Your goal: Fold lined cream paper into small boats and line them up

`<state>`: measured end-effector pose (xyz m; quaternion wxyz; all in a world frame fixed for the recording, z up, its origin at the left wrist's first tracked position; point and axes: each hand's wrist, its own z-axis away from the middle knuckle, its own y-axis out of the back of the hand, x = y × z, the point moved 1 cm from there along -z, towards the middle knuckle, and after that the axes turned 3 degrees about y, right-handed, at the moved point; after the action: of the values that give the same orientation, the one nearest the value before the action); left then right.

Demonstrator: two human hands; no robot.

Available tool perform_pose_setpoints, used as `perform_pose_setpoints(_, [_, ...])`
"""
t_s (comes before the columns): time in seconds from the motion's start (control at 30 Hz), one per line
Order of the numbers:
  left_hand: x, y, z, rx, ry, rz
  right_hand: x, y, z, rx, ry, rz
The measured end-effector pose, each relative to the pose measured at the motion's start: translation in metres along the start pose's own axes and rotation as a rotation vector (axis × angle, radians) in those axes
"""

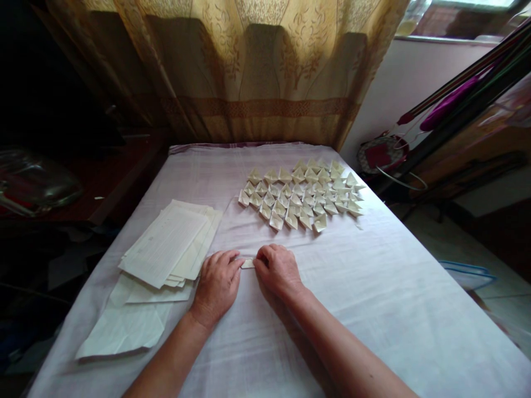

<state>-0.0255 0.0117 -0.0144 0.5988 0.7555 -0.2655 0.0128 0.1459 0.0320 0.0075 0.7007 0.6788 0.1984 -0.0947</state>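
A small folded strip of paper (248, 263) lies flat on the cloth between my two hands. My left hand (218, 282) is closed at its left end, fingertips pressed together on it. At the other end, my right hand (279, 269) pinches the paper, and its fingers cover that edge. Beyond my hands stand rows of folded paper boats (296, 196), set close together. A pile of printed sheets (166, 243) rests left of my left hand, with a creased white paper (124, 326) partly under it.
A pale cloth (373, 298) covers the table. Behind its far edge hangs a gold patterned curtain (257, 66). To the left is a dark red cabinet (124, 177) with a glass jar (37, 182); a patterned bag (384, 153) is at the right.
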Motion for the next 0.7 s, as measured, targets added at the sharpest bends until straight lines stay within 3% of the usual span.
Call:
perform_pose_setpoints(0.13, [0.008, -0.001, 0.016, -0.054, -0.094, -0.09, -0.005, -0.001, -0.003, 0.018, -0.038, 0.032])
perform_pose_setpoints(0.3, [0.009, -0.004, 0.02, -0.109, -0.07, -0.153, -0.008, -0.007, -0.004, 0.076, -0.072, 0.058])
perform_pose_setpoints(0.5, [0.011, -0.003, 0.02, -0.115, -0.065, -0.217, 0.011, -0.015, 0.004, 0.142, 0.072, -0.042])
perform_pose_setpoints(0.7, [0.016, -0.002, 0.016, -0.106, -0.058, -0.251, 0.019, -0.017, 0.006, 0.187, 0.07, -0.041])
